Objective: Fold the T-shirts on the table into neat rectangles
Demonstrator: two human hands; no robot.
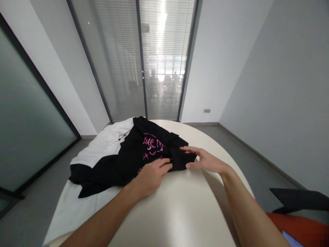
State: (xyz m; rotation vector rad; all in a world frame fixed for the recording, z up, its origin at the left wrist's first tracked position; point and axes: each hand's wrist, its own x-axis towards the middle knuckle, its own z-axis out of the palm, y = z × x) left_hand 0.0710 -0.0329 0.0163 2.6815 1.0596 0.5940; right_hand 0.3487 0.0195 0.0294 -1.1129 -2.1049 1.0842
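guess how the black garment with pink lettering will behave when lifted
The black garment is probably floppy, since it lies in soft creases and folds. It's unlikely to roll, lying spread low on the table. Lifting it might drag the white cloth, which it touches.

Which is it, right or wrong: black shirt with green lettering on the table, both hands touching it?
Not quite: the lettering is pink, not green, as the head view shows. The rest holds: black shirt on the table, left hand and right hand touching it.

The left hand [151,175] lies on a pink-lettered black garment [130,154], the right hand [207,160] at its folded end [181,160].
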